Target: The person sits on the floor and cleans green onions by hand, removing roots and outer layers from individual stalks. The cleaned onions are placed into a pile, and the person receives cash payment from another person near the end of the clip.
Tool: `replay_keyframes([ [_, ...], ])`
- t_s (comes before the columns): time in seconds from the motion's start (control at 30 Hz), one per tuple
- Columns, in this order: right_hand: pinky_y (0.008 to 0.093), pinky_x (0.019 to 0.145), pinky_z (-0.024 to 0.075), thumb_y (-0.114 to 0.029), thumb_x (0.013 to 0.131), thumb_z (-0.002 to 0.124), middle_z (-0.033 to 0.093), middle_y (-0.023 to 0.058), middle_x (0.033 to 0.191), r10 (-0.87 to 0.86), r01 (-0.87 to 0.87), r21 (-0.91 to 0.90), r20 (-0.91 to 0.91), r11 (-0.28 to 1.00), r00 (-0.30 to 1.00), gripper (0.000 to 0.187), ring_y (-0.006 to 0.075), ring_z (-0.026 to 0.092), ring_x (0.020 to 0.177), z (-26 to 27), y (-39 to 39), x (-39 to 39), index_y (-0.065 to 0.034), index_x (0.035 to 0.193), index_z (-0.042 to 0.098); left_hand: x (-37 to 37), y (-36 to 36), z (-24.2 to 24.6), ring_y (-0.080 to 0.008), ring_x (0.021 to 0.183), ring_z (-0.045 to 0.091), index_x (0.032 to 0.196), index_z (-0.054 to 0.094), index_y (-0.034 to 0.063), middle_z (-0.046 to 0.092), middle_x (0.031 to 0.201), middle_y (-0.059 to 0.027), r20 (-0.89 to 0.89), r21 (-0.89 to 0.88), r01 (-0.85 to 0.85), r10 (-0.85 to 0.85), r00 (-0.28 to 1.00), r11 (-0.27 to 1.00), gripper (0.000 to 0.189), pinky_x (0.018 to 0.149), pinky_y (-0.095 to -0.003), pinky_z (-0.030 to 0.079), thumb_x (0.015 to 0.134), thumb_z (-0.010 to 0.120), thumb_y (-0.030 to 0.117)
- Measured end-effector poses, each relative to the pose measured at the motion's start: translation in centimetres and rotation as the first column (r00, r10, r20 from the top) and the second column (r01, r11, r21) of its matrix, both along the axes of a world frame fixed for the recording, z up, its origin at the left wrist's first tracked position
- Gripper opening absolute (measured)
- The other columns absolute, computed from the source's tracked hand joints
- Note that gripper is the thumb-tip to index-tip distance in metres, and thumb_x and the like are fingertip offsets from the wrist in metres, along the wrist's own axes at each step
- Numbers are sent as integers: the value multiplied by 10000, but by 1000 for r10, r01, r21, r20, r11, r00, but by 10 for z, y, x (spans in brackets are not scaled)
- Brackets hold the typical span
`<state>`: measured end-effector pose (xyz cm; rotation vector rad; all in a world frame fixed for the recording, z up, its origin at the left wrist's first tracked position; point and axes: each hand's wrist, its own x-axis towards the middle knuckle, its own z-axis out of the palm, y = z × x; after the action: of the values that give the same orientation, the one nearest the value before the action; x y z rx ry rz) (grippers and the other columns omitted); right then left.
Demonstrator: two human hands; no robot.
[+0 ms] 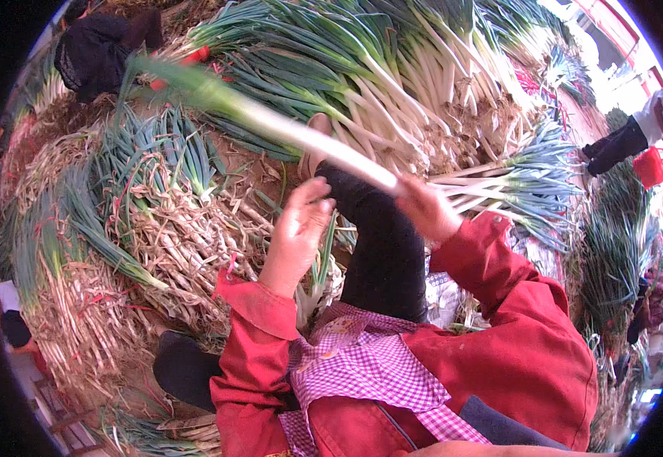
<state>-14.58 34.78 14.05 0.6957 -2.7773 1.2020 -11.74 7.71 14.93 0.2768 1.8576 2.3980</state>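
My right hand (427,210) grips a long green onion (331,147) by its white root end. Its stalk slants up and left, with the green leaves blurred at the far end. My left hand (298,235) is raised left of my dark-trousered leg, fingers parted and nothing held. Beyond my foot lies a thick pile of green onions with clean white stems (406,123), roots towards me. Beside my right hand, a smaller heap (520,177) has its green tops pointing right. On my left spread untrimmed onions with dry, papery husks (183,274).
Bundles of onions tied with red string (74,303) cover the ground at far left. A dark-clothed person (100,54) is at upper left. At right, one person (628,137) stands by a red bucket (650,167), and another (654,300) is near a long onion heap (611,245).
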Motion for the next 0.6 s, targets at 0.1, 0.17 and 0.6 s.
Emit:
replay_keyframes([
  [0.1, 398, 733, 505, -75, 874, 515, 630, 181, 956, -216, 239, 39, -302, 970, 928, 310, 330, 622, 847, -13, 45, -96, -70, 1183, 541, 6, -3, -21, -128, 1010, 559, 1227, 474, 42, 551, 1154, -52, 18, -44, 204, -204, 979, 978, 313, 841, -281, 467, 947, 512, 178],
  [0.17, 384, 768, 506, -113, 865, 543, 607, 167, 1041, -303, 427, 307, -376, 851, 876, 326, 292, 621, 904, -15, 56, -131, -78, 1189, 543, 23, -24, -46, -109, 961, 559, 1191, 505, 26, 584, 1075, -49, 241, -222, 310, -257, 936, 924, 316, 818, -260, 463, 938, 532, 213],
  [0.6, 395, 787, 486, -283, 841, 579, 643, 184, 942, 640, -648, -126, 380, 751, 668, 313, 331, 621, 870, -113, -309, 18, -16, 993, 641, 137, -355, -85, -175, 866, 607, 1139, 512, 47, 595, 1000, -76, 516, -491, -502, 702, 491, 712, 289, 674, -303, 521, 907, 536, 218],
])
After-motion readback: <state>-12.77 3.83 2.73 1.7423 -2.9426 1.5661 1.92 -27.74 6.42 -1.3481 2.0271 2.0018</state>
